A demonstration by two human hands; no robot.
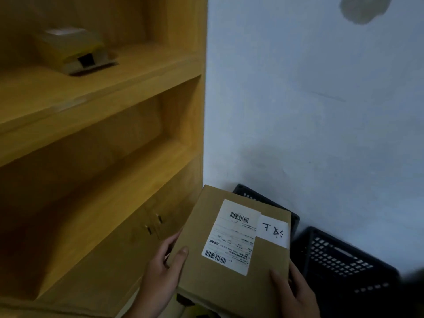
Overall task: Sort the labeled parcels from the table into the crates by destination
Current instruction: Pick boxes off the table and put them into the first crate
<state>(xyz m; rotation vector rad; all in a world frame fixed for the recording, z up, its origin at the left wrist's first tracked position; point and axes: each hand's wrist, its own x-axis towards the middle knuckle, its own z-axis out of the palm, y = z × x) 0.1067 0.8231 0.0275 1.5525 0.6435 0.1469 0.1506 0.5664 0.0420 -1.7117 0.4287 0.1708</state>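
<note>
Pale wall [309, 111] fills the right side of the head view, with a dark smudge high up near the top edge. On the left stands a yellow wooden shelf unit [103, 88]. A small, blurred box [73, 51] sits on its upper shelf, and two cabinet doors [137, 237] with small metal handles [159, 218] close its lower part.

Near the bottom centre, a flat brown cardboard parcel [229, 283] is held up in the air by both hands, tilted with its far corner pointing up and away. A white shipping label [231, 237] with two barcodes is stuck on its top face. A white slip [273, 230] with handwritten characters lies just to the right, touching the label.

The left hand [165, 267] grips the parcel's left edge, thumb on top and fingers curled underneath. The right hand [291, 292] grips the near right corner in the same way, thumb pressed on the cardboard.

Beyond and below the parcel, two black perforated plastic crates sit against the wall. One crate [339, 260] lies to the right in plain sight. The other crate [252, 196] is mostly hidden behind the parcel's far edge.
</note>
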